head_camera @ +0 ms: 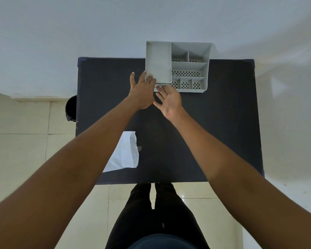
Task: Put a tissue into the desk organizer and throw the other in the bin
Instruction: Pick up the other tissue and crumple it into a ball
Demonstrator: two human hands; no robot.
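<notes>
A grey desk organizer (188, 66) with several compartments stands at the far edge of the dark table (214, 126). My left hand (142, 90) lies flat against its front left corner, fingers spread over the large left compartment's wall. My right hand (170, 102) is just beside it, palm turned up, fingertips at the narrow drawer front (161, 85) under that compartment. Neither hand holds anything. One white tissue (126, 155) lies flat on the table's near left part, partly under my left forearm. A black bin (71, 108) stands on the floor by the table's left edge.
The organizer overhangs the table's far edge against a pale wall. The floor is light tile. My legs in dark trousers stand at the table's near edge.
</notes>
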